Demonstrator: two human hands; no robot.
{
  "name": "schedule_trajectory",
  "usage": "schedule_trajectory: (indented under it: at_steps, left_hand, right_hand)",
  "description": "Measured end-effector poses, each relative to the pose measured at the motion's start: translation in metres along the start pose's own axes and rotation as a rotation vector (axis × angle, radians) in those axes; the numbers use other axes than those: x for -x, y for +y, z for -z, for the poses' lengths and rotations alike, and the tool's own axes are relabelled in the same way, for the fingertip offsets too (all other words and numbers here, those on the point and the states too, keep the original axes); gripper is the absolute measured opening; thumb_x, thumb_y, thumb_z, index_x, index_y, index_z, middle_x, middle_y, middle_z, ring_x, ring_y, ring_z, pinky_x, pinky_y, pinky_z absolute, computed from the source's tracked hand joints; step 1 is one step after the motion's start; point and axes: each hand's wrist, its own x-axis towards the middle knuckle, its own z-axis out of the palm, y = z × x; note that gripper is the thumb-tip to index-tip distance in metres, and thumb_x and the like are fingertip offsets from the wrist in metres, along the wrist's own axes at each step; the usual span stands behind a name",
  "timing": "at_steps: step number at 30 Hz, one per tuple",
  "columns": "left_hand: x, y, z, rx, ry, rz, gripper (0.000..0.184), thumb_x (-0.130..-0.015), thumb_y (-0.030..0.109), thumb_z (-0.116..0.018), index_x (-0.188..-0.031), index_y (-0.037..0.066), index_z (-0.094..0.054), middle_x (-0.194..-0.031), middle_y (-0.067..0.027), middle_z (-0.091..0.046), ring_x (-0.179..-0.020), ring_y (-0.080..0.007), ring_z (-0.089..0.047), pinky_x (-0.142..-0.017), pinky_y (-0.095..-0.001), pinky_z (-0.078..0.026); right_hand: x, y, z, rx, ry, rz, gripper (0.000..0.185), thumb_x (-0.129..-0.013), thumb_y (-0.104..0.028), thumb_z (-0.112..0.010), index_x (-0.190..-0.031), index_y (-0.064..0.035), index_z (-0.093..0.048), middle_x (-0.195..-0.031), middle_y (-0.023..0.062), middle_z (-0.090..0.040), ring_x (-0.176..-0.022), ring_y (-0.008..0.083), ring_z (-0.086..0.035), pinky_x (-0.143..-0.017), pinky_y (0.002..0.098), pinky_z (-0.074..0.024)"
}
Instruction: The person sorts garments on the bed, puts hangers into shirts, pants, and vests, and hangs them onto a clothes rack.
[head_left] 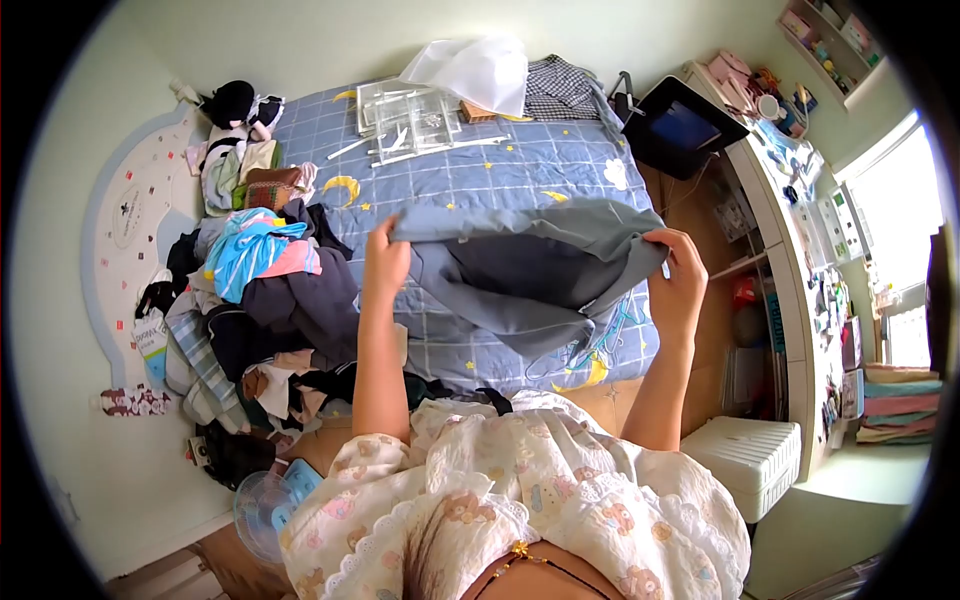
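Note:
A grey-blue garment (545, 290) with a dark inside is stretched between my two hands above the bed. My left hand (388, 262) is closed on its left end. The fingers of my right hand (678, 275) pinch its right end. The cloth sags in the middle, and its opening faces me. Which kind of garment it is, I cannot tell. Light blue cords (615, 335) show below its right side, over the bedsheet. A blue checked bedsheet (480, 180) with yellow moons lies beneath.
A large heap of clothes (290, 290) covers the bed's left side by the headboard (130, 220). Clear plastic panels (415, 115) and a white bag (475, 75) lie at the far end. To the right stand a desk (775, 210), a black monitor (685, 125) and a white case (745, 455). A fan (262, 510) is at lower left.

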Motion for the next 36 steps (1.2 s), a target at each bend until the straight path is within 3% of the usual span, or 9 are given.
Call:
schedule_trajectory:
  at_steps: [9,11,13,16,20,21,24,29,36]
  left_hand:
    - [-0.026,0.102,0.019,0.191,-0.004,-0.281,0.024,-0.091,0.010,-0.047,-0.102,0.000,-0.065,-0.089,-0.0089,-0.068,-0.083,-0.0141,-0.062,-0.075,-0.0264,-0.047]
    - [-0.019,0.122,0.015,0.155,-0.072,-0.288,0.029,-0.089,0.004,-0.042,-0.104,0.001,-0.066,-0.092,-0.0073,-0.068,-0.087,-0.0129,-0.060,-0.079,-0.0250,-0.046]
    - [-0.006,0.141,0.008,0.124,-0.143,-0.322,0.031,-0.086,0.001,-0.041,-0.104,0.001,-0.065,-0.092,-0.0082,-0.068,-0.086,-0.0138,-0.061,-0.080,-0.0255,-0.046]
    - [0.009,0.145,0.002,0.079,-0.174,-0.358,0.032,-0.082,-0.001,-0.042,-0.105,0.001,-0.065,-0.089,-0.0078,-0.066,-0.085,-0.0146,-0.060,-0.079,-0.0261,-0.046]
    - [0.026,0.136,0.027,-0.002,-0.162,-0.361,0.034,-0.079,-0.003,-0.044,-0.105,0.003,-0.065,-0.088,-0.0091,-0.067,-0.085,-0.0157,-0.061,-0.078,-0.0277,-0.047]
    - [0.033,0.138,0.039,-0.094,-0.104,-0.361,0.036,-0.076,-0.005,-0.044,-0.106,0.004,-0.064,-0.090,-0.0153,-0.068,-0.085,-0.0232,-0.065,-0.077,-0.0303,-0.048]
    - [0.031,0.115,0.075,-0.471,-0.003,-0.338,0.041,-0.072,-0.004,-0.045,-0.105,0.010,-0.064,-0.091,-0.0209,-0.066,-0.087,-0.0373,-0.062,-0.073,-0.0380,-0.049]
    - [0.041,0.088,0.106,-0.874,0.131,-0.225,0.035,-0.071,0.011,-0.058,-0.106,0.012,-0.063,-0.084,-0.0146,-0.067,-0.083,-0.0338,-0.065,-0.070,-0.0434,-0.050]
    - [0.074,0.082,0.130,-0.861,0.132,-0.135,0.037,-0.072,0.017,-0.063,-0.108,0.016,-0.065,-0.089,-0.0130,-0.068,-0.087,-0.0326,-0.064,-0.073,-0.0417,-0.050]
  right_hand:
    - [0.032,0.033,-0.040,0.255,-0.425,-0.065,0.047,-0.067,0.011,-0.054,-0.111,-0.0050,-0.056,-0.098,0.0165,-0.057,-0.098,0.0357,-0.055,-0.085,0.0399,-0.0454]
    - [0.044,0.024,-0.054,0.409,-0.660,-0.174,0.068,-0.069,-0.007,-0.071,-0.132,-0.0100,-0.044,-0.121,0.0168,-0.051,-0.114,0.0360,-0.050,-0.096,0.0490,-0.0403]
    - [0.061,0.006,-0.082,0.578,-0.607,-0.039,0.077,-0.072,-0.026,-0.075,-0.138,-0.0104,-0.038,-0.133,0.0161,-0.046,-0.122,0.0346,-0.046,-0.100,0.0560,-0.0345]
    - [0.074,-0.002,-0.135,0.331,-0.554,-0.133,0.073,-0.079,-0.044,-0.067,-0.136,-0.0060,-0.041,-0.131,0.0159,-0.050,-0.119,0.0345,-0.050,-0.100,0.0561,-0.0342]
    - [0.086,-0.004,-0.155,0.267,-0.430,-0.176,0.031,-0.081,-0.024,-0.063,-0.107,-0.0072,-0.061,-0.092,0.0193,-0.065,-0.086,0.0378,-0.063,-0.075,0.0458,-0.0499]
    - [0.087,0.003,-0.151,0.287,-0.402,-0.160,0.026,-0.080,-0.020,-0.062,-0.103,-0.0074,-0.061,-0.087,0.0199,-0.066,-0.083,0.0383,-0.063,-0.072,0.0459,-0.0505]
    - [0.081,-0.007,-0.120,0.271,-0.463,-0.341,0.026,-0.080,-0.015,-0.058,-0.104,-0.0062,-0.060,-0.085,0.0205,-0.067,-0.082,0.0399,-0.064,-0.071,0.0487,-0.0498]
    - [0.074,-0.057,-0.076,0.164,-0.407,-0.449,0.051,-0.077,-0.007,-0.048,-0.128,-0.0033,-0.045,-0.063,0.0145,-0.064,-0.068,0.0331,-0.066,-0.068,0.0439,-0.0501]
    - [0.094,-0.072,-0.037,0.114,-0.255,-0.383,0.048,-0.076,-0.001,-0.046,-0.123,-0.0066,-0.054,-0.077,0.0201,-0.065,-0.057,0.0289,-0.064,-0.065,0.0384,-0.0513]
